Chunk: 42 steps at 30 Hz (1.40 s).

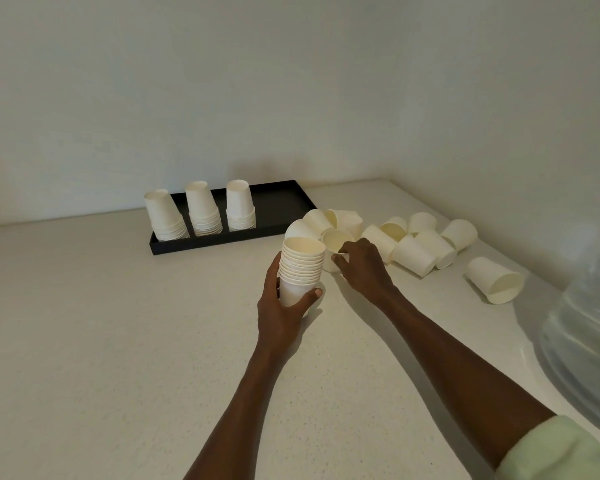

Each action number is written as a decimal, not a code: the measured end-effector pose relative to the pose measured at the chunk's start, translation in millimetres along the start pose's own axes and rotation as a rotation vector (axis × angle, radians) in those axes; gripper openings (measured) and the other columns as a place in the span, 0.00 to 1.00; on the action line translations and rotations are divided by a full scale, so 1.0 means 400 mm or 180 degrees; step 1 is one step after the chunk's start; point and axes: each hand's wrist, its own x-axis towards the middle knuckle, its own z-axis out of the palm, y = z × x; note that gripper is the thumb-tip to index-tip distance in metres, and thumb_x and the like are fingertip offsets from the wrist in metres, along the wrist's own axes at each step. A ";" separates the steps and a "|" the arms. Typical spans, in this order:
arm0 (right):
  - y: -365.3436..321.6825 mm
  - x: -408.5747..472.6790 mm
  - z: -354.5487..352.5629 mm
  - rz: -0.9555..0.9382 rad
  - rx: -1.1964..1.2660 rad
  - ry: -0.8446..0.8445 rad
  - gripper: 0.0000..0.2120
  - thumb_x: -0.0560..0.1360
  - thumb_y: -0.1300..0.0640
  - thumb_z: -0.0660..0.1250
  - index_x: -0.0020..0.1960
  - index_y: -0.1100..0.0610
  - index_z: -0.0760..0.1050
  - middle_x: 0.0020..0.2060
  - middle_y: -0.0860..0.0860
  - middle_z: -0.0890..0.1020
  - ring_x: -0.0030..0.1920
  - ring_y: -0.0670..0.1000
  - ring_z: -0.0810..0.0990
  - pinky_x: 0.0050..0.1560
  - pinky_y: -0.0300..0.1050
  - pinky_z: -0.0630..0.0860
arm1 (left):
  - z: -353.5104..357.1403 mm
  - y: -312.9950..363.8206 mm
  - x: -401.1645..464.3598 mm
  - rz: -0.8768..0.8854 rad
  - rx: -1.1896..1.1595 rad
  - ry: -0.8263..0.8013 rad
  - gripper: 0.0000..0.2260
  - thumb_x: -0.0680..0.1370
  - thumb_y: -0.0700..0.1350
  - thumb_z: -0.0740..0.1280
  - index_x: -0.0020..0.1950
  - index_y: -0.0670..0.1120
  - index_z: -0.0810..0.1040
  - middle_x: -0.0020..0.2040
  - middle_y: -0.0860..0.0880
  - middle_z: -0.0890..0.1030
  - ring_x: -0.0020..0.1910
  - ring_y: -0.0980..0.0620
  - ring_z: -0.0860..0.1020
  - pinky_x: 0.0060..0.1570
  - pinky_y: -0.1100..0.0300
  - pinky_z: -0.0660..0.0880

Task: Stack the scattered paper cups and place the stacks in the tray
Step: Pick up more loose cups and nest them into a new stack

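**One stack in your grip, loose cups at your fingertips**

Your left hand (282, 299) is wrapped around a stack of paper cups (301, 270), mouths up, thumb across its near side and fingers curled behind it. You hold it upright near the middle of the counter (101, 323); whether its base touches the surface cannot be told.

Your right hand (361, 263) is just to the right of that stack, with thumb and fingers pinching the rim of a single open paper cup (335, 242) that stands mouth up. Right behind it lie several more cups tipped over in a small cluster (321, 221), touching one another.

Farther right, a second group of scattered cups (420, 242) lies on its sides, packed close together. One lone cup (494, 280) lies apart from them, nearer to you and to the right, its mouth facing you.

The black tray (278, 206) sits at the far side of the counter against the wall. Three stacks stand in its left half, all upside down: the left stack (165, 216) leans a little, the middle stack (203, 209) and the right stack (240, 206) stand beside it. The tray's right half is bare.

At the right edge a blurred translucent plastic container (582, 341) shows. A pale green sleeve (555, 452) covers your right upper arm.
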 end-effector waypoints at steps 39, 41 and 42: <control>-0.175 -0.068 -0.124 0.1498 0.4692 -0.1355 0.38 0.67 0.55 0.77 0.70 0.49 0.59 0.62 0.57 0.73 0.59 0.60 0.77 0.51 0.63 0.80 | -0.051 0.100 0.036 -0.0329 -0.1168 -0.0701 0.52 0.57 0.72 0.73 0.76 0.60 0.56 0.71 0.50 0.67 0.64 0.46 0.74 0.61 0.47 0.75; -0.182 -0.065 -0.128 0.1929 0.5554 -0.1668 0.37 0.64 0.60 0.79 0.66 0.52 0.64 0.62 0.61 0.73 0.60 0.63 0.76 0.49 0.66 0.79 | -0.053 0.123 0.050 -0.0360 -0.1500 -0.0886 0.56 0.53 0.71 0.75 0.76 0.55 0.57 0.68 0.48 0.70 0.63 0.46 0.75 0.56 0.52 0.78; -0.187 -0.064 -0.129 0.2085 0.5799 -0.1745 0.37 0.62 0.61 0.80 0.65 0.54 0.65 0.61 0.62 0.74 0.59 0.64 0.76 0.48 0.65 0.80 | -0.053 0.134 0.057 -0.0369 -0.1645 -0.0909 0.56 0.53 0.69 0.77 0.76 0.54 0.59 0.66 0.48 0.72 0.61 0.46 0.77 0.53 0.54 0.79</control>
